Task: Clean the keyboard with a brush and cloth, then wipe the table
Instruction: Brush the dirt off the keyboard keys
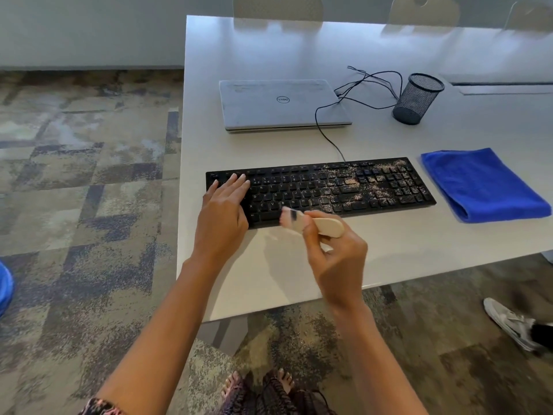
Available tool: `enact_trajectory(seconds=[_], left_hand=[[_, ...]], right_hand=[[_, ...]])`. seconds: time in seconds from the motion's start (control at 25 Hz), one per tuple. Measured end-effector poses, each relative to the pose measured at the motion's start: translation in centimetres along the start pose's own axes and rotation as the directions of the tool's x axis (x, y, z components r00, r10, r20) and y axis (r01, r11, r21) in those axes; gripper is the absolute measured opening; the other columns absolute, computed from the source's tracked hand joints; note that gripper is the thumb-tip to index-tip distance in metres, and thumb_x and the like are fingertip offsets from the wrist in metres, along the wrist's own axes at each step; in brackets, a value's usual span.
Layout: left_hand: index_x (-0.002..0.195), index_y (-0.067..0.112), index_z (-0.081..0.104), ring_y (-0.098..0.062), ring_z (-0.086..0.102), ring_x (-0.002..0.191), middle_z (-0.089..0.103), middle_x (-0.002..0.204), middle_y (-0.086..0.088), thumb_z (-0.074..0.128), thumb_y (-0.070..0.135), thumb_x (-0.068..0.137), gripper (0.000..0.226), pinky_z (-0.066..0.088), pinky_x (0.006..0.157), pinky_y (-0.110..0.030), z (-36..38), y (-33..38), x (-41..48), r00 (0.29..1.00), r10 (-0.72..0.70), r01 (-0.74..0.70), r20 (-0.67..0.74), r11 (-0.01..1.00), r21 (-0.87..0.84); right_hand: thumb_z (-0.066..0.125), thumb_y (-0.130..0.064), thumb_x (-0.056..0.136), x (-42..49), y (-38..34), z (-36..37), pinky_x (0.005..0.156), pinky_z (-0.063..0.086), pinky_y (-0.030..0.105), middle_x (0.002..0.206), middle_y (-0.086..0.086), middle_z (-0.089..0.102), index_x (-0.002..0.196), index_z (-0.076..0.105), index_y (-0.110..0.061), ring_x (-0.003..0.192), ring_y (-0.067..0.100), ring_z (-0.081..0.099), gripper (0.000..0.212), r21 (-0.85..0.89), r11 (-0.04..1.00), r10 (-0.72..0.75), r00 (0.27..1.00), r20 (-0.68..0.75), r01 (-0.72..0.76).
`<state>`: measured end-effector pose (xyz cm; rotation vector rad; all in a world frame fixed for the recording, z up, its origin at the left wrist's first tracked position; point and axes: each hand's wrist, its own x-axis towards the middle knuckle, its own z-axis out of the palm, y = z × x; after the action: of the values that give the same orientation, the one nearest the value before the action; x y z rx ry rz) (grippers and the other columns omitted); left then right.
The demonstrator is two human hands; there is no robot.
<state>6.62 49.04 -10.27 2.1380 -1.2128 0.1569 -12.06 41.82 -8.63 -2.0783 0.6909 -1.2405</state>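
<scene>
A black keyboard (pixel 344 187) lies on the grey table (pixel 404 244), its right half speckled with sandy crumbs. My left hand (pixel 224 205) rests flat on the keyboard's left end, fingers straight. My right hand (pixel 332 259) grips a small wooden-handled brush (pixel 311 223). The blurred bristles sit at the keyboard's front edge near the space bar. A folded blue cloth (pixel 481 184) lies just to the right of the keyboard.
A shut grey laptop (pixel 281 104) sits behind the keyboard, with black cables (pixel 368 85) trailing to a black mesh pen cup (pixel 416 98). The table's left edge and front corner are close. Chairs stand at the far side. Someone's shoe (pixel 508 322) is on the carpet at right.
</scene>
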Motion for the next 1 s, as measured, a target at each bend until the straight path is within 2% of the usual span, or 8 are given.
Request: enact_trajectory(seconds=[0.16,0.28,0.4,0.48,0.64,0.76,0.92,1.0], left_hand=[[0.134,0.005,0.055,-0.020,0.042,0.138,0.052,0.142,-0.009,0.036,0.010,0.086,0.052,0.022,0.119,-0.042,0.2,0.2,-0.2,0.999,0.045,-0.047,0.018,0.993,0.109],[0.136,0.006,0.054,-0.019,0.039,0.139,0.050,0.144,-0.008,0.037,0.016,0.089,0.051,0.022,0.119,-0.043,0.3,0.2,-0.3,0.998,0.056,-0.059,0.028,0.988,0.141],[0.137,0.007,0.054,-0.018,0.039,0.139,0.050,0.145,-0.007,0.037,0.020,0.091,0.050,0.022,0.119,-0.043,0.3,0.2,-0.3,0.998,0.050,-0.054,0.026,0.986,0.159],[0.136,0.008,0.054,-0.017,0.039,0.139,0.050,0.144,-0.007,0.037,0.021,0.092,0.050,0.023,0.119,-0.043,0.3,0.3,-0.3,0.999,0.046,-0.050,0.027,0.985,0.165],[0.136,0.008,0.055,-0.017,0.039,0.139,0.050,0.144,-0.006,0.038,0.020,0.092,0.049,0.023,0.119,-0.043,0.3,0.3,-0.3,0.999,0.042,-0.045,0.024,0.986,0.159],[0.136,0.008,0.055,-0.017,0.040,0.139,0.050,0.144,-0.006,0.037,0.020,0.092,0.049,0.023,0.119,-0.043,0.3,0.4,-0.3,0.999,0.042,-0.046,0.028,0.985,0.164],[0.136,0.008,0.055,-0.017,0.040,0.138,0.051,0.143,-0.006,0.038,0.020,0.091,0.049,0.024,0.119,-0.043,0.3,0.3,-0.3,0.999,0.045,-0.049,0.026,0.983,0.177],[0.135,0.008,0.055,-0.017,0.041,0.138,0.051,0.143,-0.006,0.039,0.019,0.091,0.049,0.024,0.118,-0.043,0.3,0.4,-0.3,0.999,0.046,-0.049,0.021,0.983,0.176]], right_hand=[[0.062,-0.016,0.097,-0.3,-0.4,-0.3,0.060,0.059,0.027,0.092,-0.008,0.067,0.106,0.072,-0.008,0.075,0.006,0.067,0.015,-0.045,0.998,-0.040,0.996,-0.080,0.036],[0.059,-0.019,0.097,-1.5,-1.6,1.5,0.060,0.059,0.025,0.095,-0.004,0.070,0.112,0.068,-0.009,0.075,0.008,0.069,0.020,0.052,0.996,-0.069,0.998,0.004,0.068],[0.061,-0.016,0.096,-2.2,-0.7,1.4,0.069,0.057,0.016,0.098,0.003,0.073,0.114,0.070,-0.006,0.082,0.006,0.069,0.023,0.010,0.997,-0.075,0.996,0.043,0.075],[0.060,-0.018,0.096,-1.7,0.6,0.1,0.064,0.053,0.007,0.097,-0.005,0.069,0.115,0.068,-0.008,0.077,0.003,0.066,0.023,-0.024,1.000,-0.019,1.000,0.002,0.019],[0.060,-0.018,0.096,-0.1,2.3,-2.9,0.061,0.051,0.005,0.092,-0.007,0.066,0.107,0.072,-0.004,0.076,0.001,0.065,0.021,-0.110,0.993,0.030,0.994,-0.106,-0.041],[0.061,-0.018,0.095,0.5,1.5,-2.9,0.061,0.055,0.011,0.091,-0.007,0.067,0.108,0.069,-0.009,0.076,-0.004,0.065,0.018,-0.050,0.998,0.017,0.990,-0.142,-0.024],[0.058,-0.024,0.098,-0.4,0.1,-0.4,0.058,0.060,0.027,0.096,-0.007,0.069,0.112,0.067,-0.015,0.077,0.004,0.068,0.019,0.040,0.999,-0.018,0.999,-0.039,0.020],[0.059,-0.024,0.099,-0.7,0.5,-0.4,0.062,0.060,0.027,0.096,-0.004,0.071,0.111,0.070,-0.011,0.080,0.006,0.069,0.021,0.039,0.999,-0.001,1.000,-0.029,0.002]])
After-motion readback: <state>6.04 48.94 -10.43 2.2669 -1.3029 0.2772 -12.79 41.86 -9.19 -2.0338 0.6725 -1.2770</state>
